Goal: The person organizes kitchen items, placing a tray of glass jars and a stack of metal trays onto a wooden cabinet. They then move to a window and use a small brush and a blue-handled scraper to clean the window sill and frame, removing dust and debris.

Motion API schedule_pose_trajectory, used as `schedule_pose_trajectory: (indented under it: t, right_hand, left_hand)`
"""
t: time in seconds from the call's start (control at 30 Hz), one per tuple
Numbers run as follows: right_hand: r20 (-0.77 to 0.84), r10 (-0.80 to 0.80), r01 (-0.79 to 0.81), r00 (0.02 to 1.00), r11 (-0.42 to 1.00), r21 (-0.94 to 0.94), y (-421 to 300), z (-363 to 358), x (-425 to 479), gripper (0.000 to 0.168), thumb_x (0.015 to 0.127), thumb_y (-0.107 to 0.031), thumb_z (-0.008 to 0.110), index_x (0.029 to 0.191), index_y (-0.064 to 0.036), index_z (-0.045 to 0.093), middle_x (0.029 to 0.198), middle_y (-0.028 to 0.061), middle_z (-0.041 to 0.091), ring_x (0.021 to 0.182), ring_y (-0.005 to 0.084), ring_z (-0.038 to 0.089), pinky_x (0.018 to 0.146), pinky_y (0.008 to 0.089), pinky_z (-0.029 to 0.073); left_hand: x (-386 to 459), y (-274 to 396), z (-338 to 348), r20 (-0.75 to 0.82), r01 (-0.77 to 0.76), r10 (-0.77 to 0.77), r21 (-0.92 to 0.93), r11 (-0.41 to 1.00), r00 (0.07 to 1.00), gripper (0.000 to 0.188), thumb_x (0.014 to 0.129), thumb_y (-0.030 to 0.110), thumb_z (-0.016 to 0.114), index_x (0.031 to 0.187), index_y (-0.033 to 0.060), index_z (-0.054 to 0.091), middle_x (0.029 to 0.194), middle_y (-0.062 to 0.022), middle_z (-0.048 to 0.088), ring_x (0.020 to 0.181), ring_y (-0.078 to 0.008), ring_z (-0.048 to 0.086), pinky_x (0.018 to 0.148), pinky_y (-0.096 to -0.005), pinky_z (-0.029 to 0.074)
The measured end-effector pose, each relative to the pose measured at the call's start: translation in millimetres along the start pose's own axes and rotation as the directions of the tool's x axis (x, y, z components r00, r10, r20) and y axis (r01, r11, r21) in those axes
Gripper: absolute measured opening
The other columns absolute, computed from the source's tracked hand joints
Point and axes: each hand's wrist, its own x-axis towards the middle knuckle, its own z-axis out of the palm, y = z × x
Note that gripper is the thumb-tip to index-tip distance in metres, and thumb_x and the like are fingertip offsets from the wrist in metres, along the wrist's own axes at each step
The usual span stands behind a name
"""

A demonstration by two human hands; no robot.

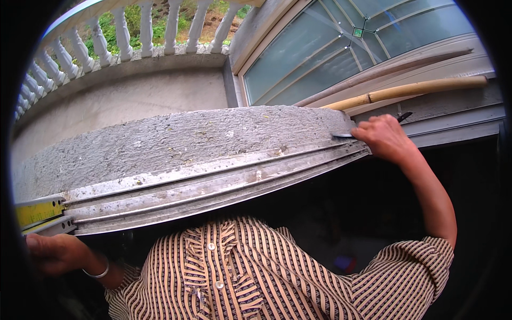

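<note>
My right hand (382, 136) grips a tool with a thin metal blade (343, 136) and a dark handle (405, 117); it may be a knife. The blade's end lies at the right end of an aluminium sliding-window track (180, 188), by the edge of the rough cement sill (200, 134). Dirt and light smears mark the track's grooves. At the far left, my left hand (60, 253) is beside the lower ends of the window sashes (50, 226), fingers curled. Shadow and the picture's rim hide what its fingers touch. A yellow strip with writing (38, 213) covers one sash.
A bamboo pole (416, 91) and a greyer pole (384, 76) lean past the sill's right end, before a frosted glass window (320, 44). Beyond the sill are a concrete ledge (160, 90) and a white balustrade (146, 30). The area below the track is dark.
</note>
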Motion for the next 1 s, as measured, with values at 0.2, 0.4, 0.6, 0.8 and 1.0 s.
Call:
schedule_pose_trajectory:
  t: [0.2, 0.4, 0.6, 0.8, 1.0]
  right_hand:
    - [-0.451, -0.161, 0.283, 0.878, 0.934, 0.218, -85, -70, 84, 0.009, 0.079, -0.007, 0.058, 0.086, -0.012, 0.054, 0.072, 0.0029, 0.057, 0.066, 0.0207, 0.063, 0.053, 0.0348, 0.048]
    - [-0.097, -0.158, 0.175, 0.983, 0.962, 0.21, -20, -12, 28, 0.011, 0.077, -0.005, 0.059, 0.084, -0.011, 0.054, 0.078, 0.0048, 0.06, 0.072, 0.0235, 0.063, 0.057, 0.0382, 0.048]
    - [-0.198, 0.137, -0.089, 0.971, 0.968, 0.236, 17, -41, 23, 0.008, 0.079, -0.005, 0.058, 0.084, -0.009, 0.054, 0.072, 0.0093, 0.059, 0.069, 0.0307, 0.063, 0.055, 0.0413, 0.047]
    - [-0.412, -0.134, 0.385, 0.901, 0.683, 0.62, -87, -111, 136, 0.014, 0.076, -0.005, 0.057, 0.087, -0.007, 0.05, 0.073, 0.0081, 0.058, 0.065, 0.0326, 0.061, 0.05, 0.0443, 0.043]
    - [-0.441, -0.401, 0.594, 0.803, 0.598, 0.538, -155, -191, 219, 0.017, 0.085, -0.012, 0.06, 0.096, -0.005, 0.05, 0.068, 0.0133, 0.061, 0.061, 0.0354, 0.061, 0.052, 0.0459, 0.043]
  left_hand:
    - [12, 0, -4, -0.077, -0.037, 0.036, -0.005, 0.999, 0.996, 0.05, 0.1, 0.036, 0.053, 0.068, -0.0028, 0.056, 0.061, -0.0109, 0.055, 0.054, -0.0208, 0.049, 0.049, -0.0295, 0.042]
    - [14, 37, -13, -0.147, 0.221, -0.197, 0.167, 0.961, 0.969, 0.073, 0.094, 0.061, 0.046, 0.072, -0.0072, 0.057, 0.067, -0.0176, 0.054, 0.062, -0.0252, 0.05, 0.054, -0.038, 0.047]
    - [2, 28, -22, -0.236, 0.315, -0.257, 0.257, 0.914, 0.937, 0.077, 0.094, 0.066, 0.04, 0.077, -0.0072, 0.059, 0.069, -0.0165, 0.054, 0.061, -0.0226, 0.048, 0.053, -0.0371, 0.046]
    - [3, 60, 0, -0.312, 0.365, -0.299, 0.179, 0.914, 0.902, 0.067, 0.095, 0.061, 0.043, 0.098, -0.0047, 0.054, 0.093, -0.018, 0.051, 0.084, -0.0234, 0.048, 0.071, -0.0379, 0.043]
    - [-5, 80, 21, -0.369, 0.353, -0.291, 0.113, 0.929, 0.883, 0.063, 0.095, 0.057, 0.047, 0.119, -0.0023, 0.049, 0.117, -0.0194, 0.048, 0.106, -0.0242, 0.047, 0.09, -0.0388, 0.041]
